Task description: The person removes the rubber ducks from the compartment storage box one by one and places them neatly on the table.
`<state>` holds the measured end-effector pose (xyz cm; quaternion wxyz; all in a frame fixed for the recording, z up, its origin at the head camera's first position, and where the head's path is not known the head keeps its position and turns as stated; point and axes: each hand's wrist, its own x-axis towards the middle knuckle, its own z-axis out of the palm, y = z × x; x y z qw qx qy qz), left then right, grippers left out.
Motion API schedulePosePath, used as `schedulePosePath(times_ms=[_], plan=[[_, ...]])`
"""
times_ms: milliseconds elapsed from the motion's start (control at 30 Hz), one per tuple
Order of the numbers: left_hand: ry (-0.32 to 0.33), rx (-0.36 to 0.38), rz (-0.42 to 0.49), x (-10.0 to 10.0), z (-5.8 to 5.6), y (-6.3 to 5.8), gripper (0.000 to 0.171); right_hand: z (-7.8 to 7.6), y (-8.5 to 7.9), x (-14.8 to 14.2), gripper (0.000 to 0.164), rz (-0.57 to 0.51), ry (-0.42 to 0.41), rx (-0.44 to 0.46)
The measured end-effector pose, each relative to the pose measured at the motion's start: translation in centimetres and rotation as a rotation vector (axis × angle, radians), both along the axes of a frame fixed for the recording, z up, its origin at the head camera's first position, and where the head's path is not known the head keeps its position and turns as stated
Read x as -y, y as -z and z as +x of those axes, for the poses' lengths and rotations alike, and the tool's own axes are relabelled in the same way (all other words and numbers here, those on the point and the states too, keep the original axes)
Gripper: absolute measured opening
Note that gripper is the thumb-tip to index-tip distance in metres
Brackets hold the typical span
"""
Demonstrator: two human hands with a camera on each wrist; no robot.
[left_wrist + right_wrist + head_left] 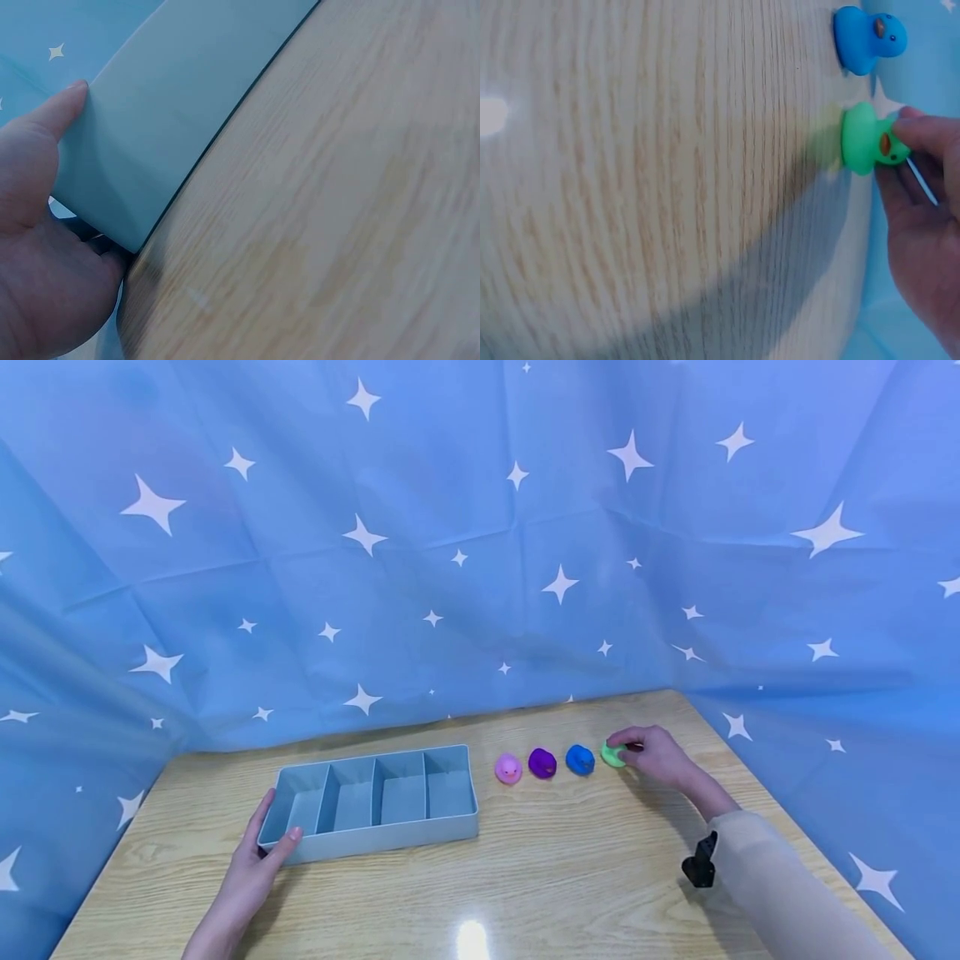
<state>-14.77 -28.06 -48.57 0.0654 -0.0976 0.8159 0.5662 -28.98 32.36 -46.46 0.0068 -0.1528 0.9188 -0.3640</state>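
A light blue box [384, 837] with several compartments in a row lies on the left half of the table. My left hand [246, 870] grips its left end, the thumb at the front rim; in the left wrist view the other fingers are mostly hidden behind the box's corner. Over on the right, my right hand [660, 756] pinches a green rubber duck [861, 139] by the head, thumb on one side and fingers on the other. A blue rubber duck [580, 760], a purple one [542, 763] and a pink one [508, 769] stand in line between it and the box.
The wooden table [570, 877] ends in a far edge and a right edge, close to a blue curtain [480, 593] with white stars. A black device [701, 862] sits at my right wrist, beside the pale sleeve [780, 877].
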Motion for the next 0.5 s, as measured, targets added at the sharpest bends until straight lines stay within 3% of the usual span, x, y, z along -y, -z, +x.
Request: schedulePosePath(times_ms=[500], plan=[[-0.002,0.028,-0.005,0.09,-0.22,-0.09,0.094,-0.02,0.27,-0.17,0.025,-0.016,0.010,0.013]])
